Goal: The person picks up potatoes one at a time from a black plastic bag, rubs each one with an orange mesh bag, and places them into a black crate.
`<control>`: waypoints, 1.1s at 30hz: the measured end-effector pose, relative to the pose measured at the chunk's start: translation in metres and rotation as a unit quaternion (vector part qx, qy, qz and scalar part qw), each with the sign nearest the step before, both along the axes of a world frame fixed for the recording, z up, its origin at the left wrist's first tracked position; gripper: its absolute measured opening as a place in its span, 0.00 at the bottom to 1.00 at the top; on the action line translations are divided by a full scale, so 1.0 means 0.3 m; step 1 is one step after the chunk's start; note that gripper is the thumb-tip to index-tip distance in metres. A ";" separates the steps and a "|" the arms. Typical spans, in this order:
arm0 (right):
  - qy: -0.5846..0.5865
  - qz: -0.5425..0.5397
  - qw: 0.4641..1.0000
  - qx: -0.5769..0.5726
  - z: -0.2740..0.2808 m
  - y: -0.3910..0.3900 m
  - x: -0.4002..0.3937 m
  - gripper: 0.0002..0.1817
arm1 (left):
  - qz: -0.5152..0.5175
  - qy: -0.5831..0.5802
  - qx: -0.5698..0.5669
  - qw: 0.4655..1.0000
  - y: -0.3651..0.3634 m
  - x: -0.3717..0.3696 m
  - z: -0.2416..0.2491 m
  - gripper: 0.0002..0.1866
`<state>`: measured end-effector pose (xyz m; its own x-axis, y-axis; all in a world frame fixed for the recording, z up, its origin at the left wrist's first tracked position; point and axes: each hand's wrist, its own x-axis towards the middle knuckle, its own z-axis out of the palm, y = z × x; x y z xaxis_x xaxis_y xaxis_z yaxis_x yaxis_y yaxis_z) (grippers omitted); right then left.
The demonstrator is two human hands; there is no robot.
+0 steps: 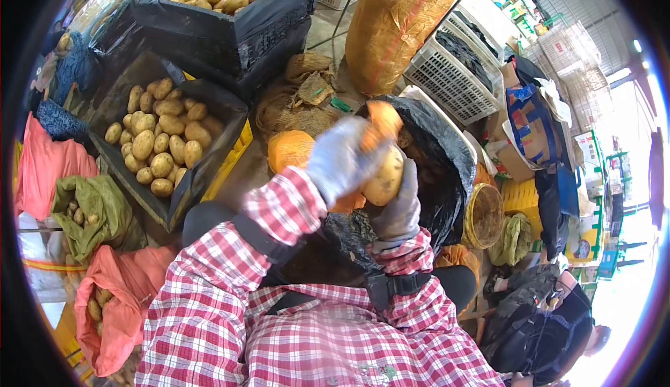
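The potato point(383, 180) sits in the gloved right hand point(399, 205), whose fingers curl around its right side and underside, pressed against the skin, the fingertips reaching up along that side. The gloved left hand point(345, 158) is just beside it on the upper left, blurred, its fingers closed on an orange cloth point(383, 123) that bunches above the potato's upper end; how each of those fingers lies cannot be told. The potato's long axis runs roughly up and down the view, the top leaning slightly right, the lower end toward the wearer's lap. To the right, near the right hand, is the edge of a black plastic liner point(447, 151), its dark hollow opening behind the potato. On the left, an orange bundle point(291, 150) lies near the left hand, in the gap before the lined crate point(222, 123) of potatoes.
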<state>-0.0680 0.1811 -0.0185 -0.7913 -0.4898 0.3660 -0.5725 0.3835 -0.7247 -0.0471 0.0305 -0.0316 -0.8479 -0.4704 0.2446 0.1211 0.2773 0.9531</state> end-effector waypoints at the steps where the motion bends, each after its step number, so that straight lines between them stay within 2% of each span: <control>1: -0.018 -0.014 1.000 0.002 -0.001 -0.015 -0.003 0.27 | 0.007 -0.018 -0.092 0.996 0.024 0.012 0.003 0.17; 2: -0.030 -0.018 0.999 -0.035 -0.028 -0.021 -0.024 0.29 | -0.001 -0.052 -0.203 0.978 0.044 0.063 0.084 0.18; 4: -0.117 -0.023 0.969 -0.217 -0.133 -0.027 -0.148 0.32 | -0.076 -0.047 -0.285 0.955 0.077 0.086 0.049 0.22; 5: -0.172 -0.028 0.945 -0.275 -0.089 -0.042 -0.168 0.34 | -0.132 -0.067 -0.333 0.931 0.096 0.110 0.047 0.23; 6: -0.530 -0.059 0.741 -0.409 -0.030 -0.006 -0.151 0.36 | -0.187 -0.087 -0.378 0.902 0.107 0.132 0.042 0.23; 7: -0.507 -0.084 0.754 -0.410 0.035 -0.019 -0.150 0.36 | -0.209 -0.137 -0.307 0.918 0.115 0.136 0.014 0.23; 9: -0.504 -0.020 0.739 -0.447 0.118 -0.029 -0.145 0.36 | -0.146 -0.123 -0.251 0.949 0.071 0.129 0.008 0.21; 11: -0.515 0.010 0.712 -0.477 0.131 -0.024 -0.152 0.36 | -0.094 -0.069 -0.191 0.975 0.007 0.115 0.007 0.18; 12: -0.525 0.024 0.699 -0.485 0.127 -0.022 -0.150 0.35 | -0.097 -0.109 -0.152 0.978 -0.021 0.118 0.062 0.16; 15: -0.529 0.074 0.684 -0.497 0.113 -0.022 -0.109 0.34 | -0.016 -0.073 -0.097 0.992 -0.043 0.087 0.050 0.16; 17: -0.452 0.062 0.790 -0.410 0.068 -0.020 -0.107 0.32 | -0.001 -0.070 -0.034 0.997 -0.058 0.086 0.071 0.18; 19: -0.362 0.036 0.873 -0.325 0.012 -0.021 -0.107 0.30 | 0.004 -0.050 -0.029 0.998 -0.070 0.086 0.077 0.17; 22: -0.381 0.007 0.861 -0.338 -0.040 -0.003 -0.124 0.28 | 0.018 -0.037 -0.026 0.999 -0.078 0.077 0.079 0.16; 24: -0.584 0.017 0.649 -0.487 0.063 -0.027 -0.081 0.28 | 0.012 -0.033 -0.008 0.999 -0.086 0.080 0.084 0.16; 25: -0.460 0.019 0.802 -0.379 0.030 -0.018 -0.078 0.28 | 0.034 -0.026 -0.085 0.995 -0.084 0.082 0.079 0.13; 26: -0.313 0.022 0.915 -0.253 -0.012 -0.013 -0.071 0.27 | 0.029 -0.027 -0.070 0.997 -0.081 0.080 0.073 0.12; 28: -0.280 0.028 0.933 -0.224 -0.037 -0.018 -0.062 0.27 | 0.018 -0.028 -0.043 0.999 -0.075 0.068 0.054 0.11; 29: -0.404 0.031 0.854 -0.327 -0.024 -0.030 -0.056 0.28 | 0.003 -0.020 0.027 0.999 -0.071 0.059 0.045 0.11; 30: -0.515 0.033 0.748 -0.418 -0.007 -0.046 -0.048 0.28 | 0.004 -0.018 0.045 0.999 -0.070 0.056 0.039 0.11; 31: -0.563 0.017 0.681 -0.468 0.002 -0.053 -0.037 0.26 | 0.005 -0.015 0.062 0.998 -0.069 0.054 0.041 0.11; 33: -0.532 0.050 0.712 -0.456 -0.015 -0.076 -0.021 0.25 | 0.000 -0.016 0.079 0.997 -0.035 0.044 0.020 0.13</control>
<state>-0.0744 0.1582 -0.0230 -0.8353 -0.5070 -0.2129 0.4961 -0.5277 -0.6895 -0.0341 0.0200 -0.0255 -0.8542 -0.5005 0.1406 0.0908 0.1227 0.9883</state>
